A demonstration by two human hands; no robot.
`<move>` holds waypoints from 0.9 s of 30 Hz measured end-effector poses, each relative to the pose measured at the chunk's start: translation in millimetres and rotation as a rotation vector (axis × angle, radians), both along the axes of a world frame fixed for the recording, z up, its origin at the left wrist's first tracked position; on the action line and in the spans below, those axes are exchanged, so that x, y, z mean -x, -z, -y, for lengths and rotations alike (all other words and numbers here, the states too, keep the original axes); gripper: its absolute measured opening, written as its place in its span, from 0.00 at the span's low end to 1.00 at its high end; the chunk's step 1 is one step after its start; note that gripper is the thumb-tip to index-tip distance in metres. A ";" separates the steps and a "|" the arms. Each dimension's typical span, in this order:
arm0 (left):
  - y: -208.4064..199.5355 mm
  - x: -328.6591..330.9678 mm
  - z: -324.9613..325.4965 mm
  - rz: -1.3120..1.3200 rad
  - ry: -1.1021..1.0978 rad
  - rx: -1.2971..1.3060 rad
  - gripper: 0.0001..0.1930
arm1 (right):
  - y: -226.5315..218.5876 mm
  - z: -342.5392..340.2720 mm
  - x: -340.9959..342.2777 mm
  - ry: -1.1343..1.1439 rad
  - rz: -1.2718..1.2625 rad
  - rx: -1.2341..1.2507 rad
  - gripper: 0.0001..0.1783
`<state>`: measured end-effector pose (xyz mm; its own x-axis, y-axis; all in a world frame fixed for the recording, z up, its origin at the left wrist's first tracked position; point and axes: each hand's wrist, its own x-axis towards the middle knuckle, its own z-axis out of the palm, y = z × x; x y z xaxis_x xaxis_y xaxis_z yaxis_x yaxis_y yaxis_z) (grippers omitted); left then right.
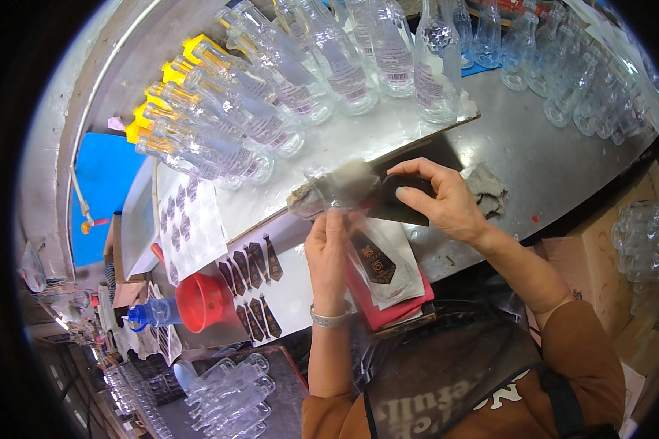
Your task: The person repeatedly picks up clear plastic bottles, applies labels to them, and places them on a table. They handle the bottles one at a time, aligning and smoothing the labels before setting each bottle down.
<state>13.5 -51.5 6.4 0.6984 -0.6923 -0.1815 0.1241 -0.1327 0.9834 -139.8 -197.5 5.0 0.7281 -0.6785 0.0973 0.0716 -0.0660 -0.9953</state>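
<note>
In front of me my left hand [327,249] is closed, its thumb and fingers pinching a clear see-through piece [334,199] whose kind I cannot make out. Close to its right, my right hand [436,196] grips a dark, rounded piece [394,192] between thumb and fingers. A grey, fluffy cloth [306,200] lies behind the left fingers. Below the hands, a dark tie-shaped label [373,257] with gold print rests over white paper [406,256] and a red cloth [411,307]. More tie-shaped labels [255,265] lie on a sheet at the left.
Clear bottles [351,84] with printed backs stand across the far side, some beside yellow pieces [145,117]. Others stand at the far right [556,102]. A red bowl [200,301] and a blue-capped bottle [154,313] are left. A grey rag [487,192] lies by my right wrist.
</note>
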 end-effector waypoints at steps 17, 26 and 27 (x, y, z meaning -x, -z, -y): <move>11.2 -3.6 -26.1 -0.330 0.031 0.101 0.24 | -71.7 7.2 -69.2 -0.211 0.005 0.904 0.07; 1.2 5.1 -56.5 -0.205 -0.035 0.051 0.33 | -50.4 -30.3 -16.3 -0.444 0.116 1.114 0.04; 1.0 3.3 -60.9 -0.180 -0.035 0.039 0.34 | -53.1 -40.7 -8.6 -0.553 0.157 1.013 0.04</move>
<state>10.2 9.5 5.4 0.6810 -0.6771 -0.2788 0.3022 -0.0869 0.9493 -131.2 -156.8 58.0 0.8322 0.1672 0.5287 0.4569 -0.7470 -0.4829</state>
